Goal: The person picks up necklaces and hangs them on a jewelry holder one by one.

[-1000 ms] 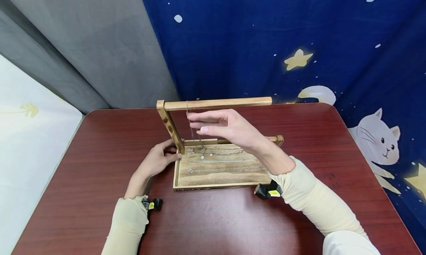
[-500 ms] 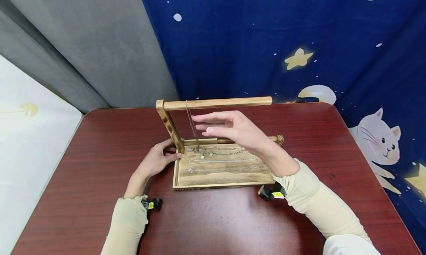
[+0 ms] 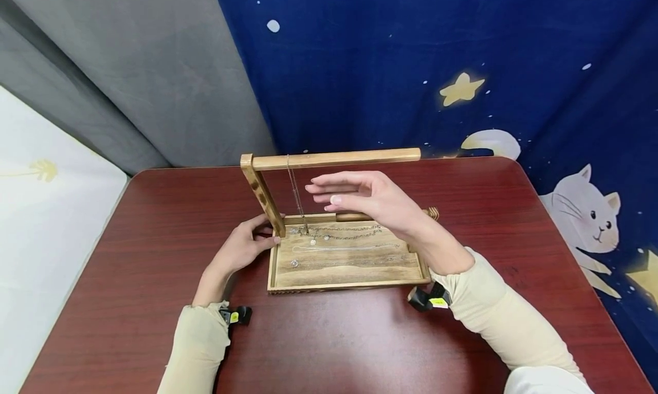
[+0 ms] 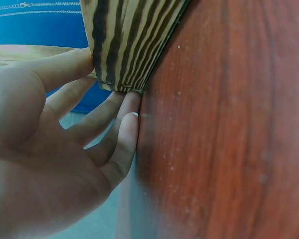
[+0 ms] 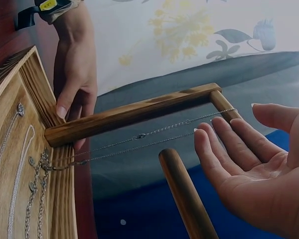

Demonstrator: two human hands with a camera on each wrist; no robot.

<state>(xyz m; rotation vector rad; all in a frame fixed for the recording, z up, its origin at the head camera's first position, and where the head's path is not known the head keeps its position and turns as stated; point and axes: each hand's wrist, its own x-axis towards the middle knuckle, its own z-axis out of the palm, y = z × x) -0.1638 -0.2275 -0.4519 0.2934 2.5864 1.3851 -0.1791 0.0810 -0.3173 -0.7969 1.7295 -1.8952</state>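
A wooden necklace stand (image 3: pixel 264 194) rises from the left end of a shallow wooden tray (image 3: pixel 354 276). One thin chain necklace (image 3: pixel 295 191) hangs over its top bar, the lower end reaching down to the tray. My left hand (image 3: pixel 244 246) grips the stand's left back corner, thumb on the near side and fingers curled behind, partly hidden; the left wrist view shows them at the striped wood (image 4: pixel 129 45). My right hand (image 3: pixel 367 197) hovers over the tray, to the right of the hanging chain, fingers loosely extended and holding nothing.
Several necklaces (image 3: pixel 344 248) lie across the tray floor, some with small pendants. A shorter wooden rod (image 3: pixel 354 217) with a free left end runs along the tray's back. The red-brown table (image 3: pixel 308 337) reaches to curtains behind.
My right hand has drawn away to the right from the hanging necklace, whose two strands have come closer together. My left hand stays at the stand's corner.
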